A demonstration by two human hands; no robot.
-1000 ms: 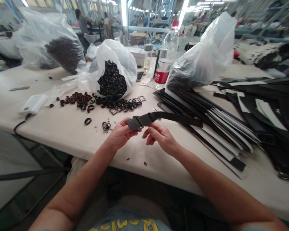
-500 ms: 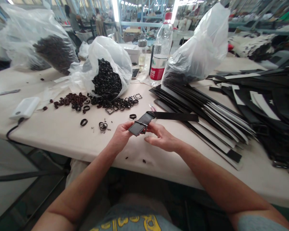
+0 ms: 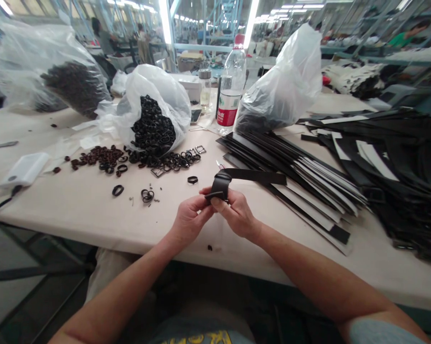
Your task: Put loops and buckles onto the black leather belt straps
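Observation:
A black belt (image 3: 220, 185) is held by its end between both hands, above the front part of the table. My left hand (image 3: 193, 216) pinches the folded tip from the left. On the other side my right hand (image 3: 239, 212) grips the belt, its thumb pressed on the tip. A keeper loop (image 3: 222, 176) wraps the strap just above the fingers, and the rest of the strap stretches right toward a stack of belt strips (image 3: 290, 167). The buckle is hidden by the fingers and the fold. A single black loop (image 3: 192, 180) lies just beyond my left hand.
A plastic bag (image 3: 183, 100) spills black loops beside a pile of brown loops (image 3: 101, 157). Loose buckles (image 3: 158, 171) lie near them. Behind stand a bottle (image 3: 227, 112) and another bag (image 3: 287, 91). Finished-looking belts (image 3: 398, 162) heap at right; a white power box (image 3: 24, 169) sits left.
The belt end has been turned over, so its grey underside and buckle no longer show. Both hands have come closer together, and the right thumb now presses on the belt. The view has shifted slightly.

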